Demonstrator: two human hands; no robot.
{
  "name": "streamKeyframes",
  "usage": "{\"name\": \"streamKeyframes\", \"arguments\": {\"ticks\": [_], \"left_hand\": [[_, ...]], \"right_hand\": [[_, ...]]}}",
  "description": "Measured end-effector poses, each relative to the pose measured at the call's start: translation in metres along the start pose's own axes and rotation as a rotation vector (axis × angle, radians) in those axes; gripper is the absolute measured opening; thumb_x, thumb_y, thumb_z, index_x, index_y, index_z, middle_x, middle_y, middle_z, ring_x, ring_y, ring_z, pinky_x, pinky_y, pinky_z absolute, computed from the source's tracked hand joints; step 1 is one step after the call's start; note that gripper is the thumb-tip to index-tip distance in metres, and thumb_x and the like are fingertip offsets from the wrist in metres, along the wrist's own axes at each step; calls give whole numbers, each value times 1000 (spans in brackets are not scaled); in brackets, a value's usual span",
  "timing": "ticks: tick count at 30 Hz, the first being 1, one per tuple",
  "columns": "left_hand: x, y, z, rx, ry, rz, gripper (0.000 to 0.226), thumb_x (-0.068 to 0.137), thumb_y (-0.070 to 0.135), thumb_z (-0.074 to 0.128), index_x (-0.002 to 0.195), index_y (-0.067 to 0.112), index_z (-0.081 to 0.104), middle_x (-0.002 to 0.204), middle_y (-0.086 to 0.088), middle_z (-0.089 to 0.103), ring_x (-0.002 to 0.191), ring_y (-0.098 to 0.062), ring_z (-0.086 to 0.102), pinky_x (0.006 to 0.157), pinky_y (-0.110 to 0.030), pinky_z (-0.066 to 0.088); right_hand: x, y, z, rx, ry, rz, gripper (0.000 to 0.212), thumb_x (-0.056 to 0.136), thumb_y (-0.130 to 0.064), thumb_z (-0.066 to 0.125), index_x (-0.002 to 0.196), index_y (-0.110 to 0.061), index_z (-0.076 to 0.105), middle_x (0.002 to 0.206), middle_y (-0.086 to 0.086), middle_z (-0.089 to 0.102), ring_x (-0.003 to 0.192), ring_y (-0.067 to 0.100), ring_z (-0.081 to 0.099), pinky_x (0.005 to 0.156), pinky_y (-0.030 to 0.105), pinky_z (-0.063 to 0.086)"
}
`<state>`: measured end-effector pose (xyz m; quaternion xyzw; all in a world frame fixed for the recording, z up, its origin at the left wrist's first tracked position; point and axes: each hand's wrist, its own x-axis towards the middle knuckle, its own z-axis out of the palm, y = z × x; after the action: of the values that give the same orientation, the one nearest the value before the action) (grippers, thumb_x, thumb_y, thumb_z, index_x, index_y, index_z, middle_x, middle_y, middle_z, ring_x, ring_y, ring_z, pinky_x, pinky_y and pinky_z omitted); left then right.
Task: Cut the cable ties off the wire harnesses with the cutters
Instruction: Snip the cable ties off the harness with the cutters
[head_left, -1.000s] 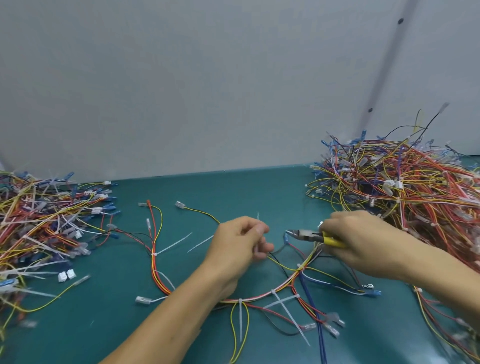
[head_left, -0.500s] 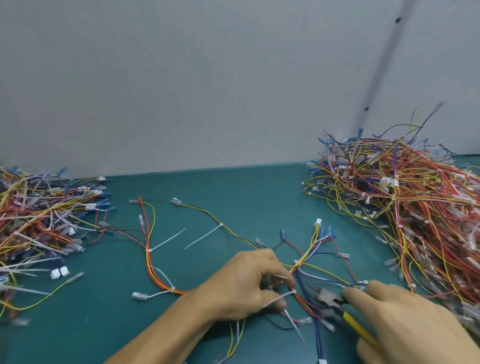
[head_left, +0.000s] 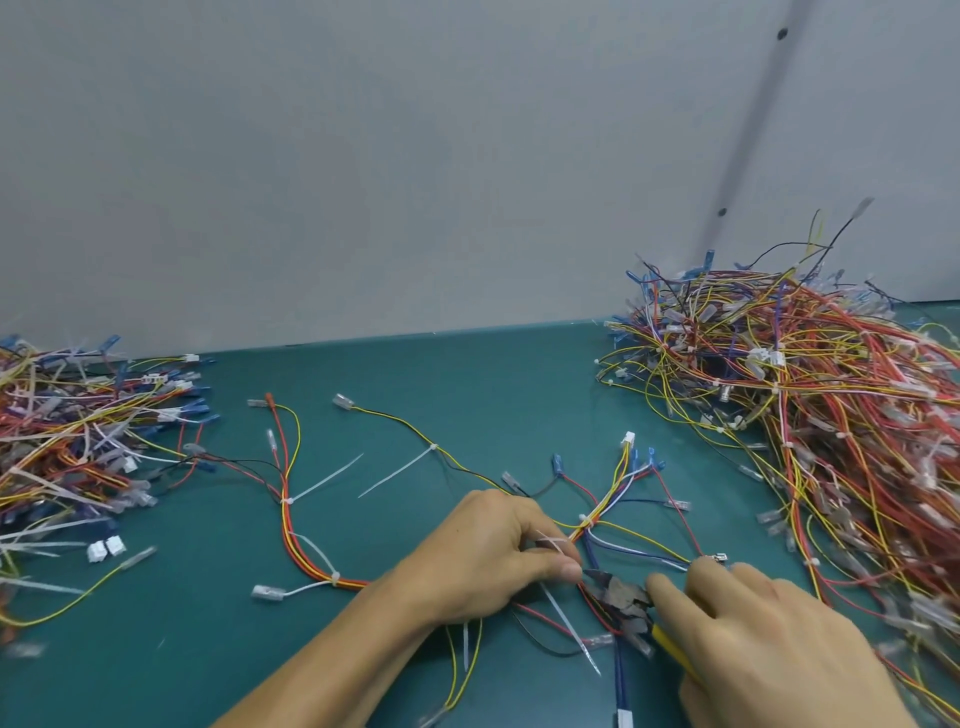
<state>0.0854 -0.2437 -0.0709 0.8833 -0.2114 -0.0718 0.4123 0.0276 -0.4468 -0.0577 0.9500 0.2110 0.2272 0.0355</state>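
A wire harness (head_left: 291, 512) of red, orange, yellow and blue wires lies spread on the teal table, bound by several white cable ties (head_left: 324, 480). My left hand (head_left: 488, 556) pinches the harness near a white tie whose tail (head_left: 569, 631) trails toward me. My right hand (head_left: 769, 644) grips the yellow-handled cutters (head_left: 626, 603). Their dark jaws point left and touch the wires right beside my left fingertips. Whether the jaws are around the tie is hidden by my fingers.
A large tangled heap of harnesses (head_left: 810, 410) fills the right side of the table. A smaller heap (head_left: 72, 447) lies at the left edge, with loose white connectors (head_left: 106, 548) beside it. A grey wall (head_left: 415, 156) stands behind the teal tabletop (head_left: 493, 384).
Both hands have moved toward me along the harness. The cutters came down from the upper branch to the lower bundle, and their jaws now meet the wires at my left fingertips.
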Motion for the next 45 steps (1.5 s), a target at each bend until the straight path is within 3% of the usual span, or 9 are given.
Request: {"name": "streamKeyframes", "arguments": {"ticks": [10, 12, 21, 28, 31, 35, 39, 43, 45], "left_hand": [[4, -4, -2, -84, -29, -59, 12, 86, 25, 69, 89, 17, 77, 91, 4, 74, 83, -1, 64, 83, -26, 50], [5, -4, -2, -116, -25, -93, 15, 87, 27, 68, 88, 15, 76, 88, -1, 74, 80, -10, 63, 80, -32, 49], [6, -5, -1, -139, -23, -106, 21, 88, 32, 66, 85, 13, 75, 54, 11, 48, 51, -2, 37, 53, -19, 31], [4, -2, 2, -138, -15, -118, 21, 92, 32, 60, 80, 18, 70, 55, 8, 42, 51, -6, 35, 54, -23, 30], [2, 1, 3, -216, 11, -141, 24, 95, 29, 56, 75, 21, 68, 60, 6, 48, 56, -9, 37, 56, -24, 31], [-1, 2, 1, -439, 163, -234, 32, 99, 23, 49, 71, 20, 63, 61, 6, 53, 58, -10, 44, 56, -20, 35], [-6, 0, -5, -507, 231, -248, 29, 102, 12, 40, 85, 13, 64, 75, 1, 64, 66, -14, 53, 68, -28, 46], [-18, -2, -9, 50, 220, -66, 20, 91, 13, 50, 92, 29, 63, 64, 15, 49, 60, -1, 45, 58, -10, 33], [-23, -4, -3, 256, 162, 49, 22, 79, 19, 58, 98, 30, 62, 78, 16, 49, 75, 2, 47, 68, -5, 33]], "right_hand": [[0, -3, 16, -27, 95, -41, 41, 62, -13, 29, 60, -10, 70, 50, 6, 47, 35, 22, 46, 30, 25, 30], [-1, -3, 18, -38, 111, -42, 40, 62, -11, 30, 58, -10, 69, 50, 6, 47, 35, 22, 46, 31, 25, 30], [-3, -5, 17, -89, 114, -47, 37, 65, -11, 33, 56, -13, 68, 48, 4, 48, 35, 20, 46, 30, 25, 31], [0, -1, 13, -37, -29, -28, 36, 60, -19, 32, 57, -12, 67, 47, 2, 47, 34, 19, 48, 38, 22, 15], [2, 0, 8, -7, -96, -46, 8, 47, -19, 59, 53, -16, 62, 46, 0, 44, 33, 17, 47, 40, 22, 14], [6, 8, 2, 14, -192, 10, 46, 16, -20, 85, 55, -19, 60, 48, -3, 47, 32, 16, 49, 37, 22, 14], [19, 21, -12, 13, -200, 5, 43, 35, -22, 83, 75, -22, 67, 65, -2, 55, 51, 24, 58, 34, 33, 39], [44, 24, -18, -20, -273, 12, 40, 74, -35, 61, 113, -31, 54, 99, -5, 54, 93, 23, 59, 72, 35, 47], [53, 25, -14, -14, -277, 34, 42, 84, -39, 43, 125, -34, 39, 110, -10, 46, 110, 17, 51, 81, 30, 41]]}}
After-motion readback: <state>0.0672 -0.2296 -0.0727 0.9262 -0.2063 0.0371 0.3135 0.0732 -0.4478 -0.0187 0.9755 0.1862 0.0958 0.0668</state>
